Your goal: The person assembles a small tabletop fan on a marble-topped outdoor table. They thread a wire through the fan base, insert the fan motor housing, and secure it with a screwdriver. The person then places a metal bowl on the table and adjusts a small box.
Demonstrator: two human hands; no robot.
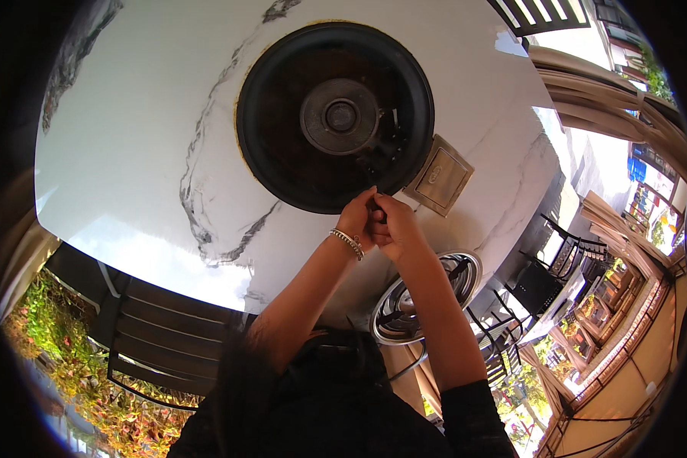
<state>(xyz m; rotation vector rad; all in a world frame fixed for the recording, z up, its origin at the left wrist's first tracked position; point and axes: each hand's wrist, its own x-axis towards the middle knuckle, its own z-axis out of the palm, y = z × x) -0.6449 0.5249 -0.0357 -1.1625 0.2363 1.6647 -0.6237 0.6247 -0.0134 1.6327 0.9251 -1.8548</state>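
My left hand [356, 218], with a beaded bracelet at the wrist, and my right hand [398, 224] meet at the near rim of a round black recess [271, 145] set into the table. Both are closed, fingertips pressed together. Whatever they hold, if anything, is hidden between the fingers. In the middle of the recess sits a round metal burner [340, 116], with small bits to its right. Just right of my hands lies a square metal plate [440, 175]. Under my right forearm a shiny round metal stove ring with dark prongs [404, 307] stands tilted near the table's edge.
The white marbled tabletop [130, 153] spreads around the recess. A dark slatted bench [168, 324] stands at the near left, with plants behind it. Black chairs [576, 256], another table and tied beige curtains [595, 91] are on the right.
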